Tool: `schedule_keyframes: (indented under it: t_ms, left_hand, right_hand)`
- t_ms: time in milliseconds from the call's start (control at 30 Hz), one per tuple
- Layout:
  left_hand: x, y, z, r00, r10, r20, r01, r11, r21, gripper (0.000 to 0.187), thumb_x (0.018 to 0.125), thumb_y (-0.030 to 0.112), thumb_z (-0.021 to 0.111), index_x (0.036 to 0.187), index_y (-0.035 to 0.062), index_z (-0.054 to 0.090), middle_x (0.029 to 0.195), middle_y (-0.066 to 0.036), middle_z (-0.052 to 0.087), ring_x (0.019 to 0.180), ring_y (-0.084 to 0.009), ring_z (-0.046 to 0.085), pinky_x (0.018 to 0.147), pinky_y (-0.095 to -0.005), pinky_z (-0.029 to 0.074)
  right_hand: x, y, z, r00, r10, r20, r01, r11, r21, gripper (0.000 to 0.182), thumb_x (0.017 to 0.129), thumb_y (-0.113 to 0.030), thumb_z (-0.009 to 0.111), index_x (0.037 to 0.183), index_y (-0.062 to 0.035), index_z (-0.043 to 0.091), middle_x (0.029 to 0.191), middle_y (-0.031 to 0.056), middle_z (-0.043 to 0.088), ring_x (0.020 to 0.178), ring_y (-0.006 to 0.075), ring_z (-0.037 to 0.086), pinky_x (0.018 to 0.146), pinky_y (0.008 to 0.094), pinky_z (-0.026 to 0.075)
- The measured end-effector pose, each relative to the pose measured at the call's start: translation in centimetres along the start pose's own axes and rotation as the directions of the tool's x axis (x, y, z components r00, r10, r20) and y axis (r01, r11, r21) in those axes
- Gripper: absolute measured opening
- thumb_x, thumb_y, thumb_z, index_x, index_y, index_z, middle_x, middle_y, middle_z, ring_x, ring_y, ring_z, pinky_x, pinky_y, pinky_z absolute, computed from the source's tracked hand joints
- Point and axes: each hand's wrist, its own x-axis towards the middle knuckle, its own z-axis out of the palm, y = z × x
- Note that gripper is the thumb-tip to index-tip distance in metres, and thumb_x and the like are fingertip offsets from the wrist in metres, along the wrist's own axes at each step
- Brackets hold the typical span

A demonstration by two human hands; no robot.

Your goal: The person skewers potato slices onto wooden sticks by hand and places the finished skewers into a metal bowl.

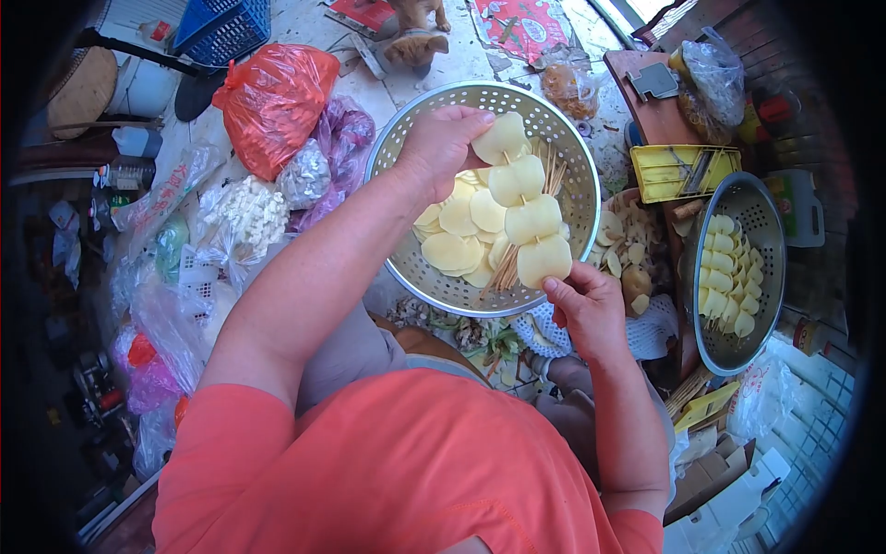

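My left hand [438,148] pinches the top slice of a skewer of pale potato slices [532,219], held over a large metal colander [403,265]. At the skewer's lower end, my right hand [588,300] grips the bottom slice between thumb and fingers. Several slices are threaded on the stick, spaced apart, with short bits of stick showing between them. Loose potato slices [450,251] lie in the colander on the left. Beside them, partly hidden behind the skewer, is a bundle of thin wooden sticks [551,171].
At the right, a second colander [772,305] holds finished-looking skewers [729,277] near a yellow tray [683,173]. Peelings and potatoes [635,280] lie right of the large colander. A red bag [277,106] and other plastic bags fill the left. A dog [415,46] is at the top.
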Motion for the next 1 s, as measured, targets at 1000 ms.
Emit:
schedule_keyframes:
  t_ms: [1000]
  left_hand:
    - [0.5,2.1,-4.2,0.999,-0.020,-0.048,0.047,-0.054,0.997,0.024,0.074,0.011,0.055,0.091,-0.0015,0.066,0.094,-0.018,0.065,0.083,-0.0300,0.064,0.076,-0.0359,0.052]
  right_hand:
    - [0.6,-1.5,0.0,0.995,0.054,0.085,-0.062,0.993,0.104,0.013,0.085,-0.009,0.063,0.096,-0.0027,0.065,0.068,-0.0023,0.056,0.051,0.0036,0.045,0.045,0.0185,0.037]
